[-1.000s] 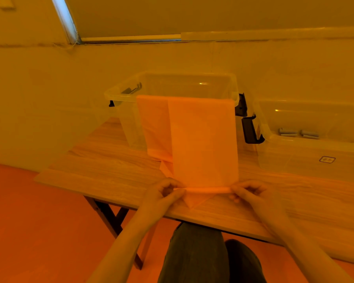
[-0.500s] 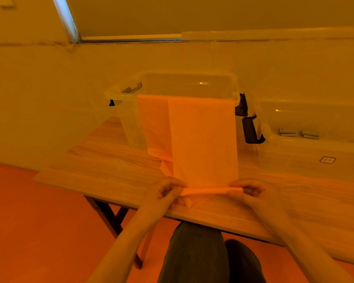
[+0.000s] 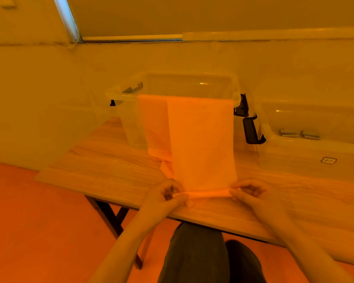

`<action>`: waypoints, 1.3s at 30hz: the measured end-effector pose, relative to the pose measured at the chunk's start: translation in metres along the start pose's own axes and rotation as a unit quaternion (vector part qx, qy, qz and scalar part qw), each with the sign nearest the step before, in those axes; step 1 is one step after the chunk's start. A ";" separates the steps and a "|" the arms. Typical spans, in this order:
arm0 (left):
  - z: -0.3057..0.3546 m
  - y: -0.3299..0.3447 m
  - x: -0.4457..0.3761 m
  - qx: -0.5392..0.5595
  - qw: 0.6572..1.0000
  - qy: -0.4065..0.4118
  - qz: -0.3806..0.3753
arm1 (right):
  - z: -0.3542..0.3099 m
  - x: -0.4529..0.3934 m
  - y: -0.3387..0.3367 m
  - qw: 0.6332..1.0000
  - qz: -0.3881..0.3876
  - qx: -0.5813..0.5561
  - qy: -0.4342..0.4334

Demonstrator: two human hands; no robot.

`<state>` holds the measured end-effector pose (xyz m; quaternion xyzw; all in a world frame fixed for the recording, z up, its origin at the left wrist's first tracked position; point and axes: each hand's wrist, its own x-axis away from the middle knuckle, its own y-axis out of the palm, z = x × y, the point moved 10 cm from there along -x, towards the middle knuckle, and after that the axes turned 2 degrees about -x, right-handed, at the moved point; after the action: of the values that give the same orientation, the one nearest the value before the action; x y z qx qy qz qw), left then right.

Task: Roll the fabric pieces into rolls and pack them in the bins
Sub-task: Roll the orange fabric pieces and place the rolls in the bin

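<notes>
An orange fabric piece (image 3: 200, 144) hangs from the front rim of a clear plastic bin (image 3: 172, 86) and runs down onto the wooden table (image 3: 102, 176). Its near end is rolled into a thin tube lying across the table near the front edge. My left hand (image 3: 166, 196) pinches the left end of that tube and my right hand (image 3: 251, 193) pinches the right end. A second layer of fabric shows behind it on the left.
A second clear bin (image 3: 315, 152) stands at the right with two small grey items (image 3: 300, 134) inside. Black latches (image 3: 251, 129) sit between the bins. A wall runs behind the table. My knees are under the table's front edge.
The rolled end has moved slightly away from me up the fabric, and both hands have shifted with it. The bins have not moved.
</notes>
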<state>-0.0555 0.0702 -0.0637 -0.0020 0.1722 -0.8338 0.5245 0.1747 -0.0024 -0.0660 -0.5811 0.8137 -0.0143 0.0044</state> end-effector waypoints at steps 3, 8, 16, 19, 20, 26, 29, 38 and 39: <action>0.001 0.002 0.000 0.041 0.999 -0.015 -0.003 | -0.001 -0.001 -0.001 1.000 0.012 -0.007 -0.003; 0.000 0.003 0.001 0.029 0.999 -0.024 -0.015 | -0.003 0.001 0.005 1.000 -0.020 -0.006 0.005; -0.005 -0.003 0.003 -0.026 0.999 -0.042 0.003 | -0.001 0.001 0.004 1.000 -0.015 -0.005 0.007; -0.001 -0.001 0.004 -0.019 0.999 -0.033 -0.003 | -0.001 -0.001 0.004 1.000 -0.015 0.003 -0.001; 0.001 -0.002 0.005 -0.022 0.999 -0.027 0.002 | 0.000 -0.001 0.004 1.000 -0.016 0.003 -0.001; 0.000 -0.004 0.004 -0.027 0.999 -0.024 0.022 | -0.004 0.000 0.011 0.999 -0.041 0.003 -0.012; 0.001 -0.003 0.005 -0.023 0.999 -0.020 0.017 | -0.004 0.003 0.012 0.998 -0.057 0.014 -0.002; 0.002 -0.002 0.005 -0.022 0.999 -0.025 0.010 | 0.001 0.003 0.008 0.999 -0.036 -0.004 0.015; 0.002 -0.002 0.005 -0.026 0.999 -0.027 0.010 | 0.000 0.002 0.008 0.999 -0.033 -0.009 0.011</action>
<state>-0.0593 0.0665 -0.0624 -0.0363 0.1798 -0.8236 0.5367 0.1666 -0.0020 -0.0658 -0.6078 0.7939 -0.0131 -0.0104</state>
